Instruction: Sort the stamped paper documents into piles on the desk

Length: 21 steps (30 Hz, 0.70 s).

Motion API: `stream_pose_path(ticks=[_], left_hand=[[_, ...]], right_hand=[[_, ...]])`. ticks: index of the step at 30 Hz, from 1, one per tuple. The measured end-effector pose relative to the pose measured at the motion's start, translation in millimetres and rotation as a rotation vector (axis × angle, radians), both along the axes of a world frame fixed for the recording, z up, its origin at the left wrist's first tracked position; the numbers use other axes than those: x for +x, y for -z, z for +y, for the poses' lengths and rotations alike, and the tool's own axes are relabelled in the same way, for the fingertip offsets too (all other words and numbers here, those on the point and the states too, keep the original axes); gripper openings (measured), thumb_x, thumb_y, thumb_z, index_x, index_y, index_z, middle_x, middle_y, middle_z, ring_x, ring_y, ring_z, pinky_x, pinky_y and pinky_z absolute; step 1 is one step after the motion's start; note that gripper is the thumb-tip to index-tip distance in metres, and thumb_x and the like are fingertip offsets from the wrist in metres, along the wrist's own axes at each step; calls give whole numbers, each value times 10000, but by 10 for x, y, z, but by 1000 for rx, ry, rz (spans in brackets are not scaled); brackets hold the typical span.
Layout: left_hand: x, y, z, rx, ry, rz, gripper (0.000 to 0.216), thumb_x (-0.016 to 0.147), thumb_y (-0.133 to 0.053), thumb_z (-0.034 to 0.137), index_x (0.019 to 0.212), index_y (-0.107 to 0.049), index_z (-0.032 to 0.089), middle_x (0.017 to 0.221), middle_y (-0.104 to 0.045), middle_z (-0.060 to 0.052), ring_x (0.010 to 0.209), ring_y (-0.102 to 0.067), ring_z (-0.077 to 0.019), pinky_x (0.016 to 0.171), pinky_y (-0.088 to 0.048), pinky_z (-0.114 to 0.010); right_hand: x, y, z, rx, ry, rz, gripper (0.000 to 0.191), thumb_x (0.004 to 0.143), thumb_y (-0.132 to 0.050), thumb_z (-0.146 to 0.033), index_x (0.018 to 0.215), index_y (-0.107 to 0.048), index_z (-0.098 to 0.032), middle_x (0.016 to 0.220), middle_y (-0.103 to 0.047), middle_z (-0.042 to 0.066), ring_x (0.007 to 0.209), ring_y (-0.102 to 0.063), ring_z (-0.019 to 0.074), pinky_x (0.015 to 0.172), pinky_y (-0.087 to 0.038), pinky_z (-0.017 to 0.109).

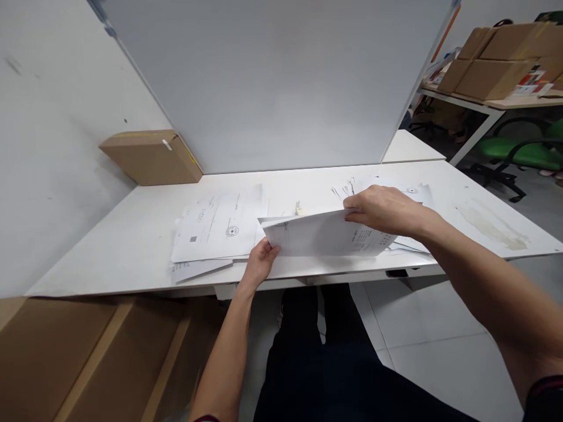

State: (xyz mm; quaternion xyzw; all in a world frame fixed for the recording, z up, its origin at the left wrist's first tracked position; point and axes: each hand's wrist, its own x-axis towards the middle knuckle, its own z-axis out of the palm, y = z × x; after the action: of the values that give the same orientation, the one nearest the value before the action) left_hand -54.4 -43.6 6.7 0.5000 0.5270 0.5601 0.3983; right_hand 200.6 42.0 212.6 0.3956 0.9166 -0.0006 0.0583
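Printed paper sheets [321, 234] are held up on edge, tilted, just above the front of the white table [132, 258]. My left hand [260, 261] pinches them at the lower left corner. At the upper right edge, my right hand [380, 208] grips the same sheets between thumb and fingers. Left of them lies a loose pile of papers [215, 228], its top sheet bearing a round stamp. More papers [417, 193] lie on the right, partly hidden by my right hand and forearm. A small yellowish object [299, 209] shows behind the held sheets.
A large whiteboard [281, 88] stands along the table's back edge, with a cardboard box [152, 157] at its left. Below the table on the left are open cardboard boxes [97, 351]. A green chair [521, 152] and stacked boxes [492, 76] on another table are at right.
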Motion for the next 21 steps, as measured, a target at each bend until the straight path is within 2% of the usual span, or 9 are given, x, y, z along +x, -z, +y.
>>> stream_pose_path(ticks=[4, 9, 13, 18, 21], left_hand=[[23, 2, 35, 73, -27, 53, 317, 796, -545, 350, 1070, -513, 194, 1063, -616, -78, 1039, -559, -206, 922, -420, -356], [63, 54, 59, 21, -77, 86, 267, 792, -538, 305, 1032, -499, 195, 1050, -612, -83, 1064, -550, -209, 932, -414, -362], [71, 62, 47, 13, -53, 71, 239, 786, -539, 277, 1010, -494, 205, 1076, -616, -80, 1086, -548, -210, 926, -423, -361], [52, 41, 33, -64, -40, 78, 307, 762, -574, 277, 1058, -537, 205, 1058, -643, -71, 1023, -584, -220, 898, -439, -380], [44, -10, 57, -41, -69, 7, 285, 736, -616, 308, 988, -596, 177, 963, -674, -69, 944, -610, -217, 882, -447, -382]], right_hand=[[-16, -42, -15, 68, 9, 2, 217, 796, -479, -324, 620, -467, -197, 605, -507, 10, 553, -421, 134, 474, -235, 250], [-53, 5, 6, 83, 21, -3, 240, 778, -511, -345, 605, -440, -196, 587, -490, 7, 549, -414, 134, 474, -222, 248], [-44, 57, 30, 84, 17, 9, 286, 767, -542, -366, 590, -397, -194, 570, -474, -4, 537, -399, 127, 471, -212, 245], [-13, 112, 55, 100, 11, 33, 336, 773, -547, -397, 581, -360, -194, 547, -454, -13, 511, -373, 119, 472, -207, 245], [19, 116, 85, 65, 9, 84, 306, 781, -541, -392, 601, -386, -198, 559, -465, -15, 509, -377, 115, 475, -223, 245]])
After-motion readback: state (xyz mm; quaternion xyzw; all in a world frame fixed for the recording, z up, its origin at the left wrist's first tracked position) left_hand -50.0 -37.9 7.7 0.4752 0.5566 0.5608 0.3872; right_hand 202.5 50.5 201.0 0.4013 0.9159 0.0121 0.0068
